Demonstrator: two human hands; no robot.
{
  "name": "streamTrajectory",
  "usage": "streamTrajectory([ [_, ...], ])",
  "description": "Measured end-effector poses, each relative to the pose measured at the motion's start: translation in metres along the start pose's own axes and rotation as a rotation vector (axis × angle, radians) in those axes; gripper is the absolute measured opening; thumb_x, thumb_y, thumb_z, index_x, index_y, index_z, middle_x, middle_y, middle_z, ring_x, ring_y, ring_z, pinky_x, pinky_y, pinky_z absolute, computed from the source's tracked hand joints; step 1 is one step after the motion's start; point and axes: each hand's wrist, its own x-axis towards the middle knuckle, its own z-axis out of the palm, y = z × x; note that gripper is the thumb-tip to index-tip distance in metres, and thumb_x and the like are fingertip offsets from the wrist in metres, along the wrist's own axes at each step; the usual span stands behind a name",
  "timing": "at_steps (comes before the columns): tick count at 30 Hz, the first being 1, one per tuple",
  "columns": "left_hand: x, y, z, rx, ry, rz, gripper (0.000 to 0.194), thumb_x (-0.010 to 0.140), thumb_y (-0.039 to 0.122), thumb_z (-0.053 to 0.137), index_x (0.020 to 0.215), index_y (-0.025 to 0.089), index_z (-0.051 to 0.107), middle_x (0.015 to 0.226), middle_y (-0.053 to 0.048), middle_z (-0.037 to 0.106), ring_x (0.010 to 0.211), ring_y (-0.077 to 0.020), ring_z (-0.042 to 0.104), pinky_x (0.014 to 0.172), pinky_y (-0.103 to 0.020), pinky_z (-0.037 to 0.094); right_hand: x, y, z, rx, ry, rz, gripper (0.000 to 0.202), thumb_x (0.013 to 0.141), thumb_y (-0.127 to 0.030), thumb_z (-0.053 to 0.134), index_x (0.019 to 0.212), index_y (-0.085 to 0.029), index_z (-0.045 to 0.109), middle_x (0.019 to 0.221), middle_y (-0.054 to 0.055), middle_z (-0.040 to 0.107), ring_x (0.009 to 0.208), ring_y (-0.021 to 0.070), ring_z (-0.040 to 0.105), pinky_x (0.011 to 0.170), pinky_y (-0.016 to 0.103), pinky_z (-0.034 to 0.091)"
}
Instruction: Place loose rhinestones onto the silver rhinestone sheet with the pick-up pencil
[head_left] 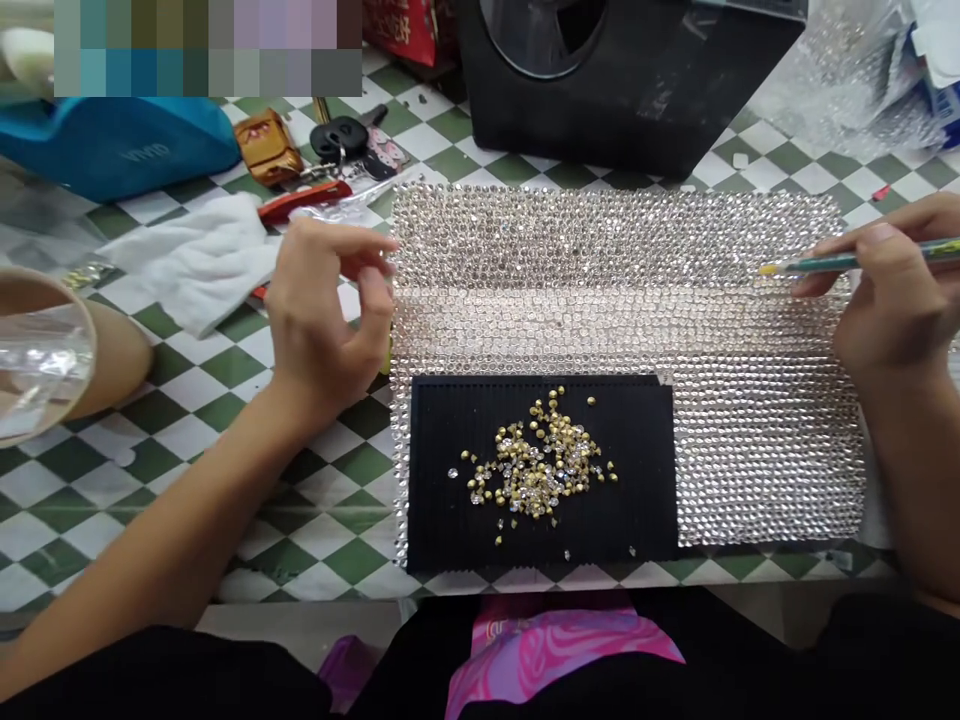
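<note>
A wide sheet of silvery rhinestones (765, 440) lies on the table in front of me, with a paler band across its middle. My right hand (892, 290) grips a thin teal pencil (817, 264), its yellow tip over the sheet's right part. At the sheet's left edge is my left hand (326, 310), fingers bent, thumb and forefinger apart; I see nothing held in it. A black ridged tray (637, 470) rests on the sheet's lower left, bearing a heap of loose gold-backed rhinestones (547, 465).
A black box-shaped device (630, 90) stands behind the sheet. To the left are a blue VIVID object (142, 150), keys (341, 135), a white cloth (202, 250) and a tan tub (124, 355). Clear plastic wrap (825, 90) lies at the back right.
</note>
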Motion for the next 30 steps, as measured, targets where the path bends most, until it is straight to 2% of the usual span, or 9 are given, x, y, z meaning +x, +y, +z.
streamTrajectory([
  [2,0.013,-0.015,0.000,0.049,-0.043,0.008,0.031,0.095,0.016,0.036,0.121,0.019,0.052,0.105,-0.009,0.055,0.090,-0.0217,0.063,0.078,-0.040,0.054,0.000,0.002,0.000,0.050,0.000,-0.054,0.018,0.067,-0.024,0.063,0.055,-0.015,0.053,0.051,0.000,0.054,0.043,0.0127,0.057,0.035,0.023,0.037],
  [4,0.032,-0.032,0.001,0.131,-0.079,-0.049,0.037,0.092,0.015,0.041,0.128,0.015,0.050,0.112,-0.013,0.052,0.102,-0.0274,0.060,0.084,-0.045,0.054,0.000,0.003,0.001,0.076,-0.030,-0.071,0.016,0.067,-0.022,0.064,0.056,-0.014,0.055,0.053,0.002,0.057,0.043,0.0135,0.058,0.034,0.023,0.038],
  [6,0.052,-0.047,0.003,0.319,-0.168,-0.201,0.046,0.088,0.013,0.048,0.134,0.012,0.050,0.118,-0.017,0.052,0.119,-0.0341,0.051,0.102,-0.053,0.044,0.000,0.003,0.001,0.085,-0.044,-0.060,0.014,0.068,-0.021,0.064,0.059,-0.013,0.058,0.055,0.003,0.060,0.043,0.0135,0.058,0.034,0.023,0.039],
  [7,0.062,-0.053,0.005,0.407,-0.225,-0.279,0.050,0.087,0.012,0.047,0.137,0.012,0.050,0.121,-0.018,0.052,0.123,-0.0356,0.048,0.104,-0.053,0.042,-0.001,0.003,0.000,0.088,-0.041,-0.054,0.014,0.068,-0.021,0.064,0.059,-0.012,0.059,0.057,0.003,0.061,0.042,0.0132,0.058,0.033,0.022,0.039],
  [10,0.086,-0.060,0.008,0.546,-0.349,-0.457,0.056,0.090,0.014,0.041,0.146,0.021,0.048,0.123,-0.016,0.057,0.124,-0.0392,0.049,0.101,-0.059,0.042,-0.001,0.004,-0.001,0.095,-0.038,-0.050,0.014,0.069,-0.021,0.064,0.060,-0.011,0.060,0.059,0.004,0.062,0.042,0.0127,0.058,0.032,0.021,0.037],
  [14,0.104,-0.064,0.012,0.546,-0.408,-0.561,0.058,0.092,0.025,0.035,0.149,0.028,0.046,0.120,-0.017,0.061,0.119,-0.0459,0.052,0.092,-0.069,0.041,-0.002,0.004,-0.002,0.080,-0.057,-0.051,0.012,0.070,-0.020,0.064,0.062,-0.010,0.062,0.060,0.004,0.062,0.045,0.0137,0.060,0.033,0.022,0.038],
  [21,0.114,-0.078,0.019,0.583,-0.528,-0.555,0.063,0.088,0.029,0.032,0.150,0.025,0.045,0.126,-0.019,0.057,0.123,-0.0460,0.048,0.095,-0.067,0.038,-0.005,-0.002,-0.001,0.063,-0.070,-0.024,0.010,0.072,-0.016,0.062,0.066,-0.009,0.065,0.057,0.003,0.060,0.045,0.0144,0.060,0.035,0.024,0.041],
  [25,0.113,-0.080,0.017,0.595,-0.529,-0.462,0.063,0.089,0.031,0.029,0.149,0.021,0.045,0.119,-0.023,0.058,0.120,-0.0482,0.051,0.089,-0.068,0.038,-0.005,-0.003,0.000,0.041,-0.070,-0.020,0.010,0.073,-0.016,0.061,0.066,-0.009,0.065,0.057,0.003,0.060,0.046,0.0141,0.060,0.036,0.023,0.041],
  [30,0.117,-0.080,0.015,0.545,-0.609,-0.345,0.063,0.095,0.037,0.013,0.150,0.031,0.043,0.111,-0.018,0.062,0.119,-0.0410,0.052,0.093,-0.065,0.034,-0.005,-0.003,0.000,0.036,-0.054,-0.009,0.010,0.072,-0.017,0.062,0.066,-0.010,0.065,0.062,0.005,0.063,0.047,0.0141,0.061,0.034,0.022,0.037],
])
